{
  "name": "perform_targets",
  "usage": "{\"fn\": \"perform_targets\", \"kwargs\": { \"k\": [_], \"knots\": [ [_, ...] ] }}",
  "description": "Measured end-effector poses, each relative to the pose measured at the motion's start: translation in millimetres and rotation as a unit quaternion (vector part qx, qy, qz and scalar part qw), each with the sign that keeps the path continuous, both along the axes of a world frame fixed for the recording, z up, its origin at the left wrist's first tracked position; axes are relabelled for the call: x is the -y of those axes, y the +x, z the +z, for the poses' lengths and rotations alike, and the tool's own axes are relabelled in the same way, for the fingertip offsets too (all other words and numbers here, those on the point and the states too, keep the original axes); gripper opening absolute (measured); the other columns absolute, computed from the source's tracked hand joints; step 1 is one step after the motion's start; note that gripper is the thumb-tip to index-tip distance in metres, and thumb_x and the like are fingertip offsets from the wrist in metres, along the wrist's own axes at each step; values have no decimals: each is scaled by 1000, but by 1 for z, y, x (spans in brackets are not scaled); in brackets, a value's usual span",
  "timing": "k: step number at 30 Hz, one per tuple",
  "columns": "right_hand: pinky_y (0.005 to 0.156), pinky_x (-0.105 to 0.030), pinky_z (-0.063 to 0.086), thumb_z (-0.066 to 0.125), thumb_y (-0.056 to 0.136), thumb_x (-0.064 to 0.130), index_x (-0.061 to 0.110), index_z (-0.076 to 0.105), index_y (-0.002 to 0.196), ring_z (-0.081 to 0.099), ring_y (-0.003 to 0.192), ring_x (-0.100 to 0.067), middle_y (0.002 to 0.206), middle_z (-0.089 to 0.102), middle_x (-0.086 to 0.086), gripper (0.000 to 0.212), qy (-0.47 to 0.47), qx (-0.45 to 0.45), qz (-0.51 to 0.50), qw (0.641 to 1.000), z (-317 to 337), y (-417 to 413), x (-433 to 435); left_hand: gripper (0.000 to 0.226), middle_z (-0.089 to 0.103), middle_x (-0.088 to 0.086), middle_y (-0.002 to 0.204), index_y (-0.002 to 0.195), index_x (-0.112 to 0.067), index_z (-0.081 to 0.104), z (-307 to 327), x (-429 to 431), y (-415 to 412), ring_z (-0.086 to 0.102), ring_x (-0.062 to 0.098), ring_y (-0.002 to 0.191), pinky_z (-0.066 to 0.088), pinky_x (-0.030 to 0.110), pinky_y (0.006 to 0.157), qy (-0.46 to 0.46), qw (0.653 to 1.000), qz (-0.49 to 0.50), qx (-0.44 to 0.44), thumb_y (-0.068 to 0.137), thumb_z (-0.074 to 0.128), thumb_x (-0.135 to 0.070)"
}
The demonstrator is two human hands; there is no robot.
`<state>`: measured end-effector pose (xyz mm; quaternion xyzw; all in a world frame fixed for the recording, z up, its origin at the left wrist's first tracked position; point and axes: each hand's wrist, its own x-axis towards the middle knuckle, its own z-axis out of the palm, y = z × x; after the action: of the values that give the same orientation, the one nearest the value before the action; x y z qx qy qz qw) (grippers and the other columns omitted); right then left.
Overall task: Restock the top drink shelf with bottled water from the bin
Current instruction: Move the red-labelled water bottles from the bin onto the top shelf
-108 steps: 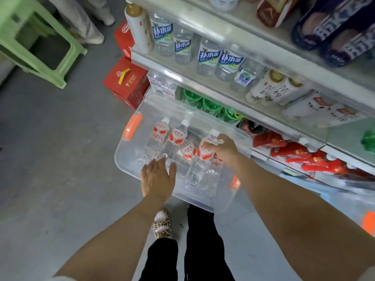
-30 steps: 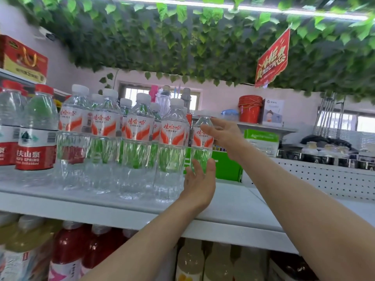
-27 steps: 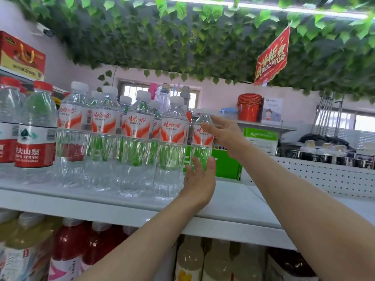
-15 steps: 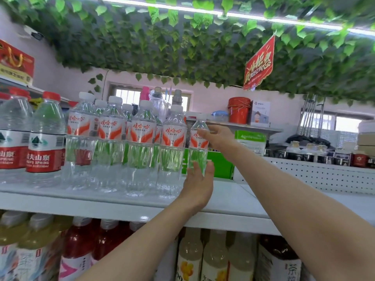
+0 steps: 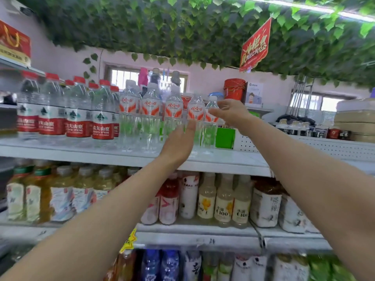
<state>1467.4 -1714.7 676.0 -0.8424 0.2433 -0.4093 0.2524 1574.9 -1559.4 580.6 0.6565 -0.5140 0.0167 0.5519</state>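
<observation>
Far left on the top shelf (image 5: 101,157), the red-capped bottles (image 5: 78,118) stand in tight rows. Next along come the white-capped water bottles (image 5: 151,118), upright, orange-and-red labels facing you, packed side by side. Your left hand (image 5: 178,142) is up in front of that row, palm flat, fingers straight and pointing upward, gripping nothing. It is motion-blurred, so whether it touches the plastic I cannot tell. Just right of it is the end bottle (image 5: 209,136), standing upright on the shelf at the right end of the water row. Your right hand (image 5: 231,113) hangs at that bottle's shoulder, thumb raised and fingers loosely stretched toward the label, not curled round it. Contact there is too close to call. Behind it sits a green box (image 5: 225,138), with a stack of red buckets (image 5: 234,89) further back. Below, the tea and juice bottles (image 5: 205,197) line the next shelf down.
</observation>
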Motion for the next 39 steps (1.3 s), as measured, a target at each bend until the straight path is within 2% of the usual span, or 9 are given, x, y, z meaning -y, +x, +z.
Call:
{"fn": "perform_targets", "kwargs": {
  "k": [4, 8, 12, 18, 24, 28, 32, 35, 39],
  "knots": [
    [102, -39, 48, 81, 84, 41, 21, 53, 144, 56, 124, -27, 142, 55, -14, 69, -12, -31, 0, 999, -16, -4, -58, 77, 36, 10, 157, 154, -14, 31, -3, -58, 19, 34, 30, 143, 28, 43, 114, 24, 995, 96, 23, 98, 29, -67],
    [112, -47, 44, 82, 84, 41, 22, 55, 143, 52, 132, -25, 145, 55, -8, 67, -73, -68, -13, 995, -43, -7, -114, 77, 31, 10, 159, 154, -17, 30, -24, -111, 33, 27, 32, 146, 28, 50, 117, 62, 984, 161, 52, 96, 36, -67],
    [114, -45, 40, 81, 85, 40, 22, 53, 144, 49, 137, -26, 149, 52, -4, 68, -105, -122, -13, 987, -80, -5, -161, 73, 32, 11, 157, 153, -19, 32, -61, -159, 39, 28, 33, 144, 29, 50, 115, 99, 972, 202, 61, 96, 44, -63],
    [102, -32, 41, 81, 84, 39, 27, 50, 146, 53, 132, -25, 146, 55, -6, 70, -84, -200, 15, 976, -169, 9, -211, 63, 38, 12, 152, 144, -22, 44, -141, -218, 41, 31, 32, 141, 37, 48, 110, 145, 956, 246, 67, 92, 57, -56],
    [101, -35, 44, 81, 84, 39, 26, 51, 144, 52, 132, -25, 147, 55, -2, 69, -27, -287, 60, 956, -286, 34, -230, 61, 42, 7, 147, 144, -28, 45, -257, -255, 48, 37, 30, 135, 40, 43, 103, 242, 937, 251, 15, 92, 59, -54],
    [99, -32, 43, 81, 85, 38, 22, 52, 145, 54, 130, -26, 144, 57, -7, 69, 25, -344, 91, 934, -375, 50, -232, 61, 44, 12, 145, 145, -21, 46, -352, -280, 50, 38, 33, 134, 38, 42, 105, 327, 909, 256, -33, 93, 59, -50],
    [88, -31, 47, 80, 87, 35, 19, 50, 144, 58, 124, -26, 144, 56, -9, 66, 114, -409, 116, 898, -474, 61, -236, 60, 45, 16, 145, 146, -20, 46, -451, -308, 42, 40, 34, 134, 34, 39, 108, 405, 874, 251, -98, 94, 60, -47],
    [97, -32, 47, 80, 87, 36, 18, 51, 144, 55, 129, -27, 146, 54, -11, 67, 168, -459, 129, 863, -552, 62, -239, 59, 45, 14, 146, 146, -20, 45, -526, -323, 27, 38, 30, 137, 31, 36, 111, 462, 839, 245, -148, 96, 55, -50],
    [97, -26, 41, 77, 90, 38, 14, 50, 146, 53, 133, -27, 151, 50, -11, 66, 229, -529, 151, 803, -643, 62, -250, 57, 44, 11, 147, 145, -24, 46, -608, -335, 1, 37, 32, 137, 34, 39, 110, 513, 788, 252, -228, 96, 54, -51]
  ]
}}
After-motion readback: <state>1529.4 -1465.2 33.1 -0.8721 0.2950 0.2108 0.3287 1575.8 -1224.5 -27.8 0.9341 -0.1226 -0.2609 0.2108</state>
